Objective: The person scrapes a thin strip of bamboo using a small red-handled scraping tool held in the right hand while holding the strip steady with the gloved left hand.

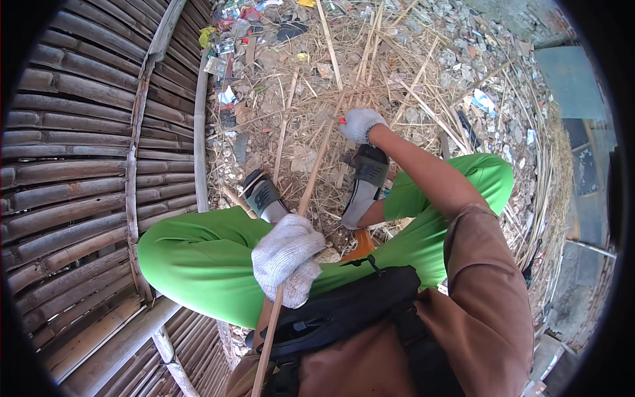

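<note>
Stick (315, 178), long, slim and pale tan, rises from the lower edge of the view, slightly tilted to the right; it looks smooth and nearly straight, thinning toward its far end; near the body it passes the left side of a black bag (354, 301); the left hand (288, 258), in a whitish knitted glove, has its grip wrapped firmly around it; green trousers (198, 264) spread to both sides, leaving a gap between the knees; beyond them the stick runs between two dark sandals (263, 192); the right hand (362, 126), gloved too, is beside its far part, fingers curled, a red bit (342, 121) showing, though I cannot tell what that grip pinches; a bamboo wall (86, 178) borders the left knee closely; straw-strewn ground (304, 99) opens ahead and rightward, under loose straw and litter.
</note>
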A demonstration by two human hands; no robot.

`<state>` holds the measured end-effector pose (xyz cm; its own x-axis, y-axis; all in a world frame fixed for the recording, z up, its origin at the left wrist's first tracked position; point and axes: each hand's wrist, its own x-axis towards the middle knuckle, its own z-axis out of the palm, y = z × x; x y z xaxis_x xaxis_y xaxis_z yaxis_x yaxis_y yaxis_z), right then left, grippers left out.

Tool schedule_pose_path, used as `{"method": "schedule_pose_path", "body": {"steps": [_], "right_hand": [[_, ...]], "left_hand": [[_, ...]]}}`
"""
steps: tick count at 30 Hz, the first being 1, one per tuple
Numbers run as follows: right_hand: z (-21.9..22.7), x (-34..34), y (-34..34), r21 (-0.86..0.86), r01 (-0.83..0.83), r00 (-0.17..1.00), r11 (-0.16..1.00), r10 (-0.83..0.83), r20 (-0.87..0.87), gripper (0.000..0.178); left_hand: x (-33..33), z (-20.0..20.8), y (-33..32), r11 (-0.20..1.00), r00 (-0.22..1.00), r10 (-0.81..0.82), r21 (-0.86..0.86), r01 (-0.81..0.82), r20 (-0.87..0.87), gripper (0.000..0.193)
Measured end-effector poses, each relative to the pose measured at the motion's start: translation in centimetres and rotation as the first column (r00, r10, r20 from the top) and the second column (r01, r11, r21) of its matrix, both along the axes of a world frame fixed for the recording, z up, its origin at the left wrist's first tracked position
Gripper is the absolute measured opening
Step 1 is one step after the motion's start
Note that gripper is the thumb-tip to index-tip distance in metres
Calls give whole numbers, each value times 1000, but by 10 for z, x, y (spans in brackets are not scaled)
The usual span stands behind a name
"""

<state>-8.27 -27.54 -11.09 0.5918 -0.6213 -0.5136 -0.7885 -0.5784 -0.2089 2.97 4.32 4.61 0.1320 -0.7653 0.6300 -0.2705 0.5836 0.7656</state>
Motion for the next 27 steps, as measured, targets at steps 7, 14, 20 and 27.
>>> {"method": "schedule_pose_path", "body": {"steps": [7, 14, 20, 27], "right_hand": [[-68, 4, -69, -43, 189, 980, 981, -191, -46, 48], [-34, 6, -24, 4, 151, 988, 988, -151, 26, 48], [24, -15, 45, -22, 63, 981, 998, -58, 187, 42], [54, -21, 97, -53, -49, 967, 997, 60, 248, 38]], "left_hand": [[-5, -4, 8, 986, 979, 79, 162, -48, -188, 41], [24, 38, 22, 708, 931, 92, 634, -311, 354, 47], [23, 30, 30, 617, 774, 178, 682, 393, -608, 48], [-3, 23, 19, 557, 246, 530, 552, 621, -812, 38]]}}
